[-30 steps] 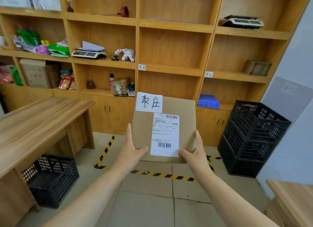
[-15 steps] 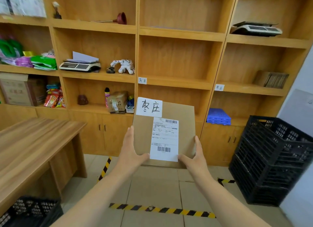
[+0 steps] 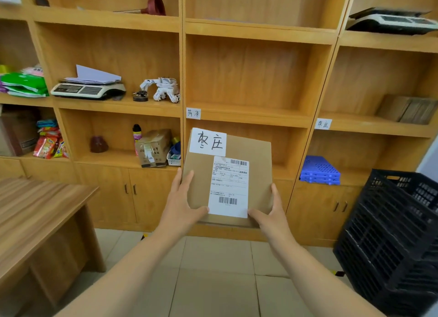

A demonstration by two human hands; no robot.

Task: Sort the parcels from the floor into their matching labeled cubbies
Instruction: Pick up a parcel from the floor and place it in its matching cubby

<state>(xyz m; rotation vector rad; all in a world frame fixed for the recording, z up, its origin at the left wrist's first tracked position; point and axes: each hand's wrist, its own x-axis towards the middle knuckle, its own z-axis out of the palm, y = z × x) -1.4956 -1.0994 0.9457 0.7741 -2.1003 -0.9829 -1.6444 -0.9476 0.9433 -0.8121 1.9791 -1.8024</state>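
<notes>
Both bare forearms extended forward from the lower edge, left hand (image 3: pixel 181 205) set against the near left side of the parcel (image 3: pixel 258 174), thumb laid across its face, right hand (image 3: pixel 272 216) mirrored on the near right side, parcel held upright between both grips

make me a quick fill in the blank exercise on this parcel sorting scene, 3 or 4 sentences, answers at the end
1. The cardboard parcel is held by ____ hands.
2. The shelf tag matching the parcel's handwritten note sits to the ____ of the parcel.
3. The crate standing on the floor at the right is ____ in colour.
4. The blue stack lies in the cubby just ____ the matching tag.

Answers: two; right; black; below
</notes>
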